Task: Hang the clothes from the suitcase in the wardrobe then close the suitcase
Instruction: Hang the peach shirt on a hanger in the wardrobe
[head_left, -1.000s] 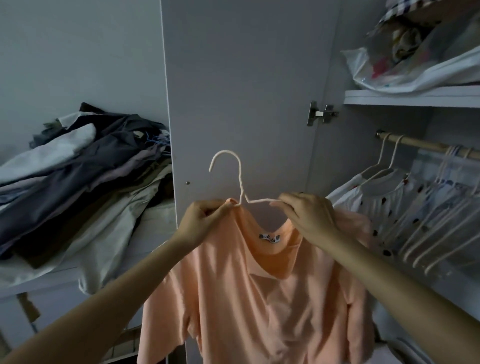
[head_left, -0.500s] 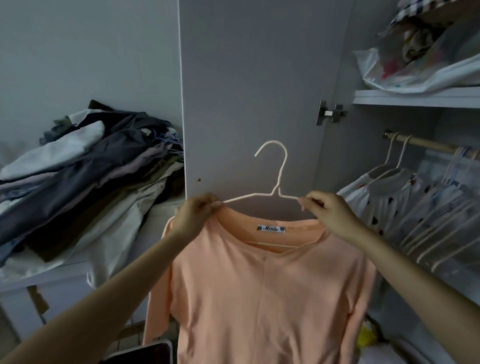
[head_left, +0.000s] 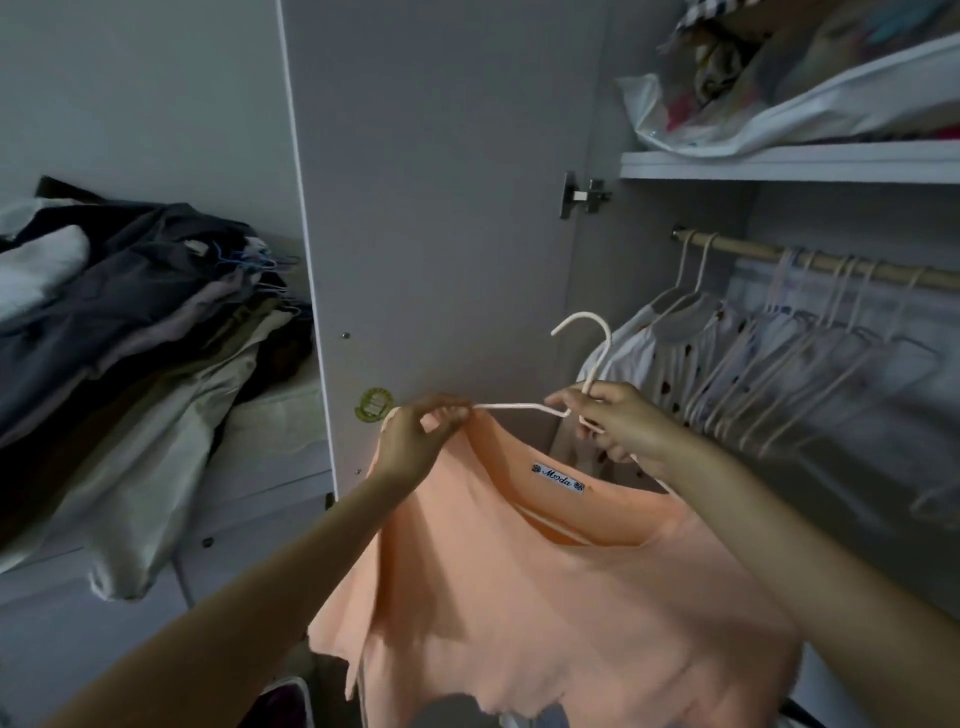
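A peach shirt (head_left: 545, 597) with a small neck label hangs on a white hanger (head_left: 587, 343) in front of the wardrobe. My left hand (head_left: 415, 441) pinches the shirt's left shoulder where it meets the hanger arm. At the base of the hook, my right hand (head_left: 618, 421) grips the hanger. The hook points up and left, below the wooden rail (head_left: 831, 262) of the wardrobe. The suitcase is mostly out of view; a dark edge (head_left: 285, 701) shows at the bottom.
The open wardrobe door (head_left: 441, 208) stands straight ahead. Several white hangers and a dotted white garment (head_left: 691, 353) hang on the rail. A shelf (head_left: 789, 163) above holds a plastic bag. A heap of dark and pale clothes (head_left: 130, 338) lies on a surface at left.
The shirt and hanger have shifted right toward the rail. My right hand has moved from the hanger's right arm to the base of its hook. The hanger now tilts down to the right.
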